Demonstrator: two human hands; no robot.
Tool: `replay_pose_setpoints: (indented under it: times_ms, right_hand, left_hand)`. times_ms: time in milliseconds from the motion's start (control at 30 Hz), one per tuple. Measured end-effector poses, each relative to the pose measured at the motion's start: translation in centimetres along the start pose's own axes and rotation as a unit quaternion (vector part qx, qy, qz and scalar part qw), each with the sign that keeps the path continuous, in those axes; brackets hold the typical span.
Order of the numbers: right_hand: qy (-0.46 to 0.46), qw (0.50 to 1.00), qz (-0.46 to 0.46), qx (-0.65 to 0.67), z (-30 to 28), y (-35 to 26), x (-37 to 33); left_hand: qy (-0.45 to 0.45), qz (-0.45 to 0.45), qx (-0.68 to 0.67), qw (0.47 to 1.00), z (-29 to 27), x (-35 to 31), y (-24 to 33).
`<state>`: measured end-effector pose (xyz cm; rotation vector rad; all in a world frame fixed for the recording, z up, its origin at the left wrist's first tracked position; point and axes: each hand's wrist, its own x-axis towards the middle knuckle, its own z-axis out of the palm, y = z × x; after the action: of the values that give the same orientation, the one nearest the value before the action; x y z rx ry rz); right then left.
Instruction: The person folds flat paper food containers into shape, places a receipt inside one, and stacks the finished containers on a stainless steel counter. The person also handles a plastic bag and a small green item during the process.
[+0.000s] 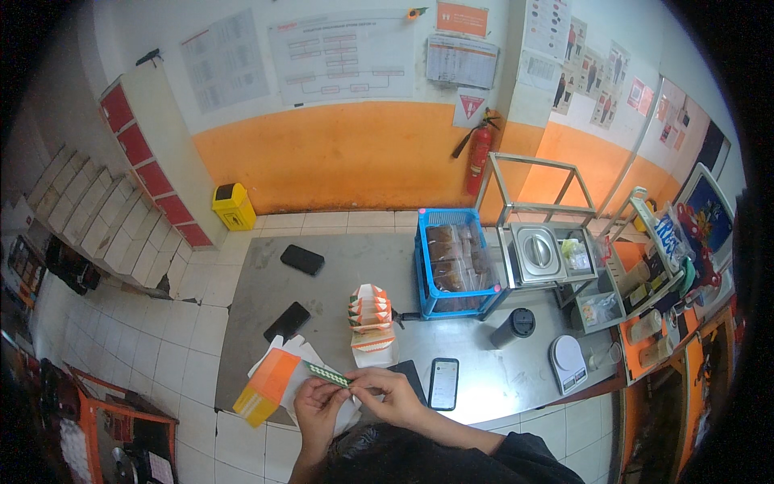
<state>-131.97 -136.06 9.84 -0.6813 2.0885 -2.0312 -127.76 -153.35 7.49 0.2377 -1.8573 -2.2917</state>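
Close to the table's near edge, my left hand [319, 408] and my right hand [392, 395] meet with fingers pinched on a paper food box [278, 376]. Its orange and yellow panels stick out to the left, and a narrow green-and-white patterned flap [326, 373] lies between my fingertips. Whitish paper pieces [300, 348] spread beneath and behind it; whether they belong to the same box I cannot tell. Just beyond my hands stands a nested row of folded paper boxes [372, 323] in orange, white and green.
On the steel table [242, 323] lie a black phone [302, 260], another dark phone [287, 321] and a lit phone [443, 384]. A blue crate [457, 300] holds bagged brown items. Rightward are a dark tumbler [513, 328], a white scale [568, 363] and a metal rack [504, 211].
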Motion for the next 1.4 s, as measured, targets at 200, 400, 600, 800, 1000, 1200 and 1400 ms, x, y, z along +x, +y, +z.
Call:
replay_pose_setpoints:
  times_ms: [200, 400, 600, 800, 1000, 1200, 1400]
  right_hand:
    - [0.009, 0.997, -0.074, -0.032, 0.7, 0.8, -0.1]
    - [0.047, 0.989, 0.090, 0.109, 1.3, 1.5, 0.3]
    - [0.054, 0.988, 0.096, -0.104, -0.8, 1.0, 0.5]
    - [0.076, 0.994, 0.064, -0.054, -1.8, 0.0, 1.1]
    - [-0.127, 0.978, -0.125, -0.107, -0.7, -0.6, 0.8]
    - [0.004, 0.994, -0.072, -0.080, -0.9, -0.3, 0.6]
    - [0.003, 0.994, -0.111, -0.025, 0.1, -1.1, 0.4]
  left_hand:
    - [0.025, -0.031, -0.008, 0.999, 0.1, 0.0, 0.7]
    - [-0.015, -0.045, -0.064, 0.997, 0.7, -0.4, 1.3]
    - [-0.090, 0.112, 0.318, 0.937, 0.5, -0.7, 2.9]
    - [-0.130, 0.245, 0.480, 0.832, -0.2, 0.1, 3.7]
    - [-0.032, 0.158, 0.245, 0.956, -0.6, 0.0, 2.4]
    - [0.055, 0.183, 0.171, 0.967, -0.9, 0.3, 1.6]
    - [0.124, 0.193, 0.170, 0.958, 0.4, -0.2, 1.4]
